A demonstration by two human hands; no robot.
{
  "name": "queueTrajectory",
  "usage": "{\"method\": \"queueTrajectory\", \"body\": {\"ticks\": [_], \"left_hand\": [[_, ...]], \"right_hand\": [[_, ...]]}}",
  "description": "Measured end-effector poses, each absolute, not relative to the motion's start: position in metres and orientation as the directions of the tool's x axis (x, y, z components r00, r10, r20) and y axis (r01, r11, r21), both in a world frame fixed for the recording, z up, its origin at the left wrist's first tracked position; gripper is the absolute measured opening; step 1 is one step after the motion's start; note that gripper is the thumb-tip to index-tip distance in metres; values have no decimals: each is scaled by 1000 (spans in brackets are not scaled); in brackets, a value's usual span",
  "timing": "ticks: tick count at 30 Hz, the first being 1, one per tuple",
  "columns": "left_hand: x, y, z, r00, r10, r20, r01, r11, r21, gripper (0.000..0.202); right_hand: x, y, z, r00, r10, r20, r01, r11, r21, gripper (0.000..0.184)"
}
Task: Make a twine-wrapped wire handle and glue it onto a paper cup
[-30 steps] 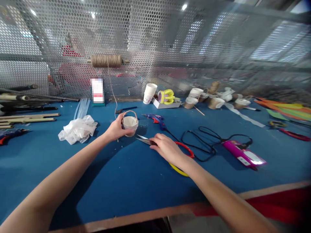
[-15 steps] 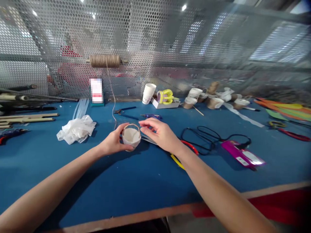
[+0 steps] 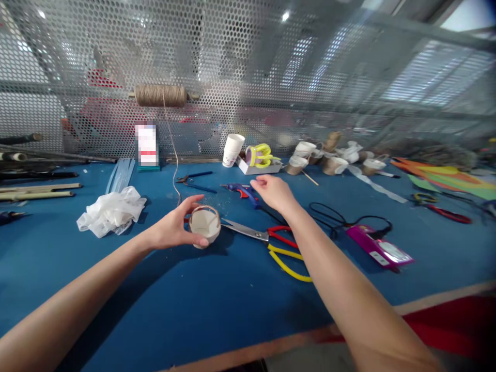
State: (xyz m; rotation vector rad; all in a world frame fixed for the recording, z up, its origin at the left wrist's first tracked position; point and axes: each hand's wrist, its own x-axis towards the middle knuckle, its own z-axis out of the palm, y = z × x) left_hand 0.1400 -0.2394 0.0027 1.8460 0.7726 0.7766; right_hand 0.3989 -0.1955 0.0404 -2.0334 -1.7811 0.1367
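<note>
My left hand (image 3: 174,227) is wrapped round a small white paper cup (image 3: 204,226) with twine round its rim, held just above the blue table (image 3: 186,294). My right hand (image 3: 273,190) hovers with fingers apart and nothing in it, right beside the blue glue gun (image 3: 243,190). Scissors with red and yellow handles (image 3: 271,242) lie on the table between the two hands. A strand of twine hangs from the twine spool (image 3: 160,95) on the mesh wall down towards the cup.
A crumpled white plastic bag (image 3: 110,211) lies at the left, pliers (image 3: 191,179) behind the cup. A black cable and magenta device (image 3: 372,247) lie at the right. Paper cups (image 3: 231,150), a tape box and wrapped cups line the back. Sticks lie far left.
My right hand let go of the scissors, rose past the cup and moved back towards the glue gun. The left hand brought the cup slightly nearer and lower.
</note>
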Motion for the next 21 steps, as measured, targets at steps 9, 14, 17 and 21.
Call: {"method": "queueTrajectory", "body": {"ticks": [9,14,17,21], "left_hand": [[146,-249,-6,446,877,176,303,-334,893,84],[144,-250,-5,467,852,235,355,-424,833,86],[143,-246,5,467,815,342,373,-533,760,64],[150,-242,29,431,789,438,484,-612,626,28]], "right_hand": [[411,-157,4,251,967,-31,869,-240,-433,11],[411,-173,11,245,969,-25,690,-192,-698,7],[407,-190,24,228,974,6,524,-117,-843,6],[387,-218,36,189,982,-1,167,-33,-985,16]]}}
